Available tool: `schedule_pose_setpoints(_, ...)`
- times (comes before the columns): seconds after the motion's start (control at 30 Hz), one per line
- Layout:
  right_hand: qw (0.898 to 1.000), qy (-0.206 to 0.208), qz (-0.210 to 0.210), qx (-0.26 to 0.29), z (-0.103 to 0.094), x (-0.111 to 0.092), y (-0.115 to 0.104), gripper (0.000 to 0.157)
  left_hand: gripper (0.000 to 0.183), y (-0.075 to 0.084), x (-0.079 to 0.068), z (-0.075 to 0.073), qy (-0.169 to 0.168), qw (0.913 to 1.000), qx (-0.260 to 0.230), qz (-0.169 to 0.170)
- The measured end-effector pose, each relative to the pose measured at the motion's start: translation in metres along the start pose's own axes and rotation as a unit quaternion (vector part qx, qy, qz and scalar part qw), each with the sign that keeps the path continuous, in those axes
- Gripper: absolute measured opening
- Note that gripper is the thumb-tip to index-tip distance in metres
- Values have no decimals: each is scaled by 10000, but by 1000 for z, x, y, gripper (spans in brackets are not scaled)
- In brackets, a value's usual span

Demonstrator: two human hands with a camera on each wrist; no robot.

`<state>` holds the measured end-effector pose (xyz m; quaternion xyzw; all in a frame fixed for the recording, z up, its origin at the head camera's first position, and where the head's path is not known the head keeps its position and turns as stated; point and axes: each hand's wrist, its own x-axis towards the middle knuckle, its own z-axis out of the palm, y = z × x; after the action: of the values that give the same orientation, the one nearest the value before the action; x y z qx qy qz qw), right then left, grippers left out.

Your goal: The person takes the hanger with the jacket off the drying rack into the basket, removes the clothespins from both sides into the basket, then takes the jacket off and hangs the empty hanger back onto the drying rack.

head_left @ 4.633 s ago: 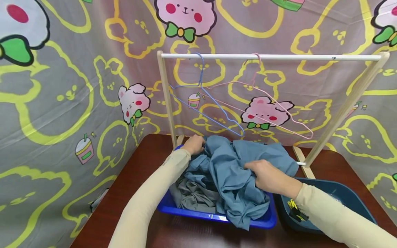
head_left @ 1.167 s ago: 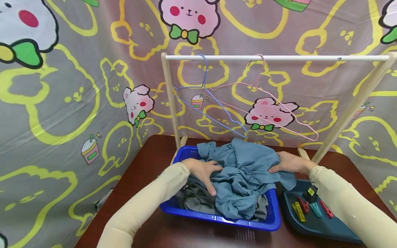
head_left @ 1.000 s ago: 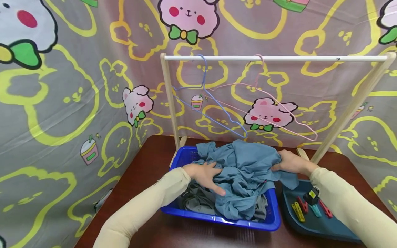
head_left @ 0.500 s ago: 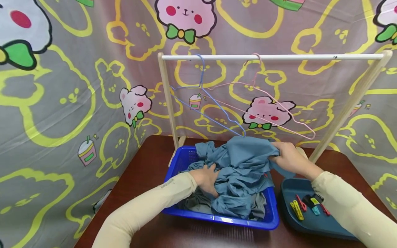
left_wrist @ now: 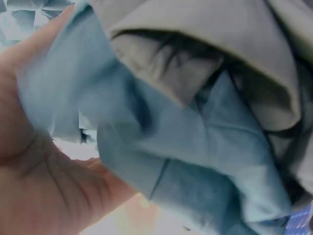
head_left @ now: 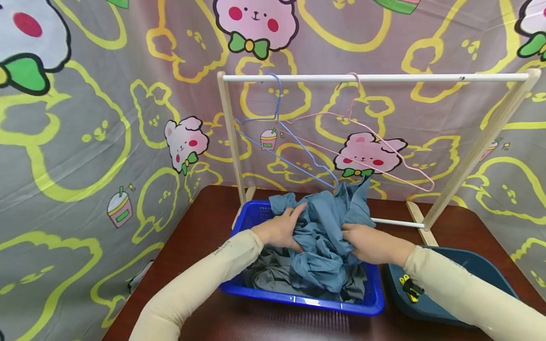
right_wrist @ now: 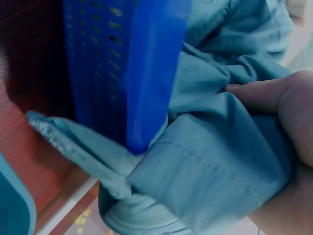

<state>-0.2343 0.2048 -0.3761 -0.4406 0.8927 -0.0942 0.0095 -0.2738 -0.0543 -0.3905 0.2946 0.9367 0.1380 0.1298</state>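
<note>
A crumpled blue-grey garment (head_left: 321, 237) with stitched hems lies heaped in a blue plastic basket (head_left: 313, 303), its back part standing up above the far rim. My right hand (head_left: 375, 244) grips the garment at its right side, thumb and fingers closed on a fold (right_wrist: 210, 166) in the right wrist view. At the garment's left side is my left hand (head_left: 279, 229), thumb and fingers spread apart against the cloth; the left wrist view shows its bare palm (left_wrist: 54, 186) facing the fabric. Darker grey cloth (head_left: 273, 277) lies underneath in the basket.
Behind the basket stands a clothes rack with a white rail (head_left: 409, 77), bearing a blue hanger (head_left: 298, 142) and a pink hanger (head_left: 384, 142). A dark teal tray (head_left: 473, 260) sits to the right, partly hidden by my right sleeve, with a yellow clothespin (head_left: 405, 282) in it.
My right hand has come left and toward me, bringing the garment's right side over the basket and bunching it up. My left hand has risen slightly, its fingers spread. The rack's lower bar now shows.
</note>
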Motion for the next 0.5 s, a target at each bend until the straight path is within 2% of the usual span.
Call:
schedule_pose_setpoints(0.07,9995,-307,13,2,2,3,-2,22,122,4,1,-2,43,10000,47,33)
schedule_pose_setpoints(0.13,9970,-744,179,95,3,6,-4,19,123,9,3,-2,-35,9997,200,109)
schedule_pose_setpoints(0.27,9840,-1639,615,332,5,10,-8,12,110,18,9,1,-418,9974,570,135)
schedule_pose_setpoints(0.33,9762,-1979,818,344,6,12,-10,16,102,22,14,4,-616,9944,851,99)
schedule_pose_setpoints(0.43,9680,-2271,1022,319,4,13,-12,38,88,25,21,8,-950,9869,1307,-10)
schedule_pose_setpoints(0.5,9684,-2238,1015,431,-1,12,-11,53,80,26,24,10,-1136,9809,1578,-94)
